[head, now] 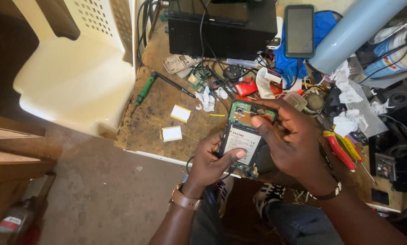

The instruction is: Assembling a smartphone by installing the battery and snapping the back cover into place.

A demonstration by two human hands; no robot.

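opened phone, back cover off, held over the near edge of the worktop; white battery and green circuit board exposed. long axis runs away from the person, board end far. left hand cradles the lower end, thumb pressed on the battery. right hand is wrapped round the right side, its fingers closed on the board end and nearer to the board. bottom edge of the phone hidden by palms. beyond: green screwdriver, two white pads, red pliers, second phone.
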